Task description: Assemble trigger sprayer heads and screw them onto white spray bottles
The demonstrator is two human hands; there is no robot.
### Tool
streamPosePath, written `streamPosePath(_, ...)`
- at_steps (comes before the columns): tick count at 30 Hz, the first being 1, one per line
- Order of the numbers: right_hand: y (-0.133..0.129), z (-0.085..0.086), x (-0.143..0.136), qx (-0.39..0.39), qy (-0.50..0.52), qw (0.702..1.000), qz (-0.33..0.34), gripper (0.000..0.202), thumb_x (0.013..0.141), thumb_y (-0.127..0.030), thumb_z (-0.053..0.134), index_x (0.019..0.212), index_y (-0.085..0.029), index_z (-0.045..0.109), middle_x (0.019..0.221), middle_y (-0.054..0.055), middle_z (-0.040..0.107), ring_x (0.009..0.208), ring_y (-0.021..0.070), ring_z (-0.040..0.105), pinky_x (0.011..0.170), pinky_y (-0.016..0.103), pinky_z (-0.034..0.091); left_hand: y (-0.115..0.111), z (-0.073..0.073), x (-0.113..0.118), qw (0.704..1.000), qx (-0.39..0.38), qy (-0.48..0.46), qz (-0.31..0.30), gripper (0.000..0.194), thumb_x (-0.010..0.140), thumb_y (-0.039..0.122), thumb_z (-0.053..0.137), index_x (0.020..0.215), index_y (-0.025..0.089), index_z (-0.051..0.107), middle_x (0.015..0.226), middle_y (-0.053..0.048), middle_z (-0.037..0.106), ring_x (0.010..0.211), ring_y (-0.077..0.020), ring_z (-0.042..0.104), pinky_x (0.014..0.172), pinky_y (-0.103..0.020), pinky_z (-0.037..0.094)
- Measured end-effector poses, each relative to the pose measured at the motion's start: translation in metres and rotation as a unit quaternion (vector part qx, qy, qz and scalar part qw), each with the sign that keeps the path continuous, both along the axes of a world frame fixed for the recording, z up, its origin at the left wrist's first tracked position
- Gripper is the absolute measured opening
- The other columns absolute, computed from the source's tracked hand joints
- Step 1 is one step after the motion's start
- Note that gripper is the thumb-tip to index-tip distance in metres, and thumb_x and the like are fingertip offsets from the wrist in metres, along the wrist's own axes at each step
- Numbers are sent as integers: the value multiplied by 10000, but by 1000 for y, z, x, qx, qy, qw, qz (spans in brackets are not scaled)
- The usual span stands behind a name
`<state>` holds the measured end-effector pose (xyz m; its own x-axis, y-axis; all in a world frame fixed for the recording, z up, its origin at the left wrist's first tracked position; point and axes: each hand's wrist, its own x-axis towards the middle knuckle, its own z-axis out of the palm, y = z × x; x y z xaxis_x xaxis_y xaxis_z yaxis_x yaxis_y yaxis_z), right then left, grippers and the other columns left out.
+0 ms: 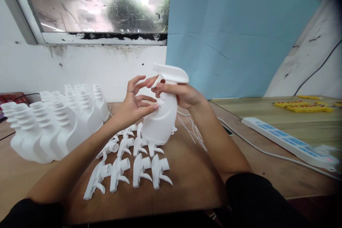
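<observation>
A white spray bottle [161, 117] with its trigger head [172, 73] on top is held up over the table, slightly tilted. My right hand [184, 94] is closed around its neck just below the head. My left hand [140, 99] is at the bottle's left side with its fingers spread. Its fingertips reach the trigger, and its thumb lies against or just in front of the bottle's body. Below the bottle, several loose white trigger sprayers [141, 171] lie in rows; the bottle hides part of the back rows.
Several white bottles without heads [58, 124] stand grouped on the left. Thin white tubes [192, 130] lie behind my right forearm. On the right are a white power strip [288, 142] with its cable and yellow pieces [304, 107]. A blue sheet [227, 35] hangs behind.
</observation>
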<state>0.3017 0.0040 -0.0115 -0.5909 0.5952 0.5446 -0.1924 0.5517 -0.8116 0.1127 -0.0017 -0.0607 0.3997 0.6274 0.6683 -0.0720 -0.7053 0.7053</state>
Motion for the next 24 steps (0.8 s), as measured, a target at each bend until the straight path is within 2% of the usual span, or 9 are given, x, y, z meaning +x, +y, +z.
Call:
streamPosePath(3,0,1,-1,-1,51,995,-87,327,788,-458,724,692,-158,639,772,15,576,666,106,490,618,237,437,5,-2,-3,995,-42,87,-14,571,817,374,740,1292,282,438,1301,-79,536,1009,-212,646,903,-401,551)
streamPosePath(5,-1,1,-1,-2,77,991,-113,361,784,-465,718,627,-161,603,729,10,543,654,105,483,614,237,429,5,-4,-4,985,-72,155,-12,470,873,428,662,1266,221,508,1235,-101,600,1064,-235,627,926,-414,528)
streamPosePath(9,2,0,1,-14,70,992,-105,306,750,-464,734,727,-167,664,758,11,549,661,109,470,605,240,416,2,-4,-3,967,-58,248,-10,428,909,433,593,1247,171,589,1270,-109,622,1105,-250,612,981,-439,489)
streamPosePath(13,8,-4,0,1,85,986,-146,314,752,-428,722,624,-160,620,713,11,536,678,115,479,612,238,413,3,-1,-6,960,-39,278,-4,457,880,339,614,1307,182,577,1283,-86,629,1082,-235,625,988,-426,490)
streamPosePath(15,11,-3,0,6,95,984,-151,259,753,-407,724,709,-161,656,774,16,581,703,116,497,633,238,428,7,-3,-8,960,-47,276,3,497,854,311,638,1329,183,568,1272,-83,642,1055,-230,640,974,-419,506)
streamPosePath(17,12,-2,3,1,77,987,-144,272,749,-399,738,890,-171,690,883,28,628,761,129,534,678,249,457,14,-9,-9,962,-51,266,11,496,830,315,669,1301,180,593,1269,-85,647,1029,-232,654,953,-417,529)
streamPosePath(21,21,-10,21,4,-16,984,-176,564,711,-392,790,1214,-217,605,1143,65,629,994,194,582,863,324,503,36,-24,-8,971,-32,226,79,477,762,319,729,1210,182,641,1266,-83,650,1031,-252,657,944,-429,552)
streamPosePath(24,32,-30,45,28,-112,958,-264,901,656,-379,828,1438,-286,390,1450,105,427,1127,244,562,940,404,505,67,-30,-6,956,-9,240,169,487,749,289,736,1211,187,624,1231,-70,663,1029,-243,657,943,-387,550)
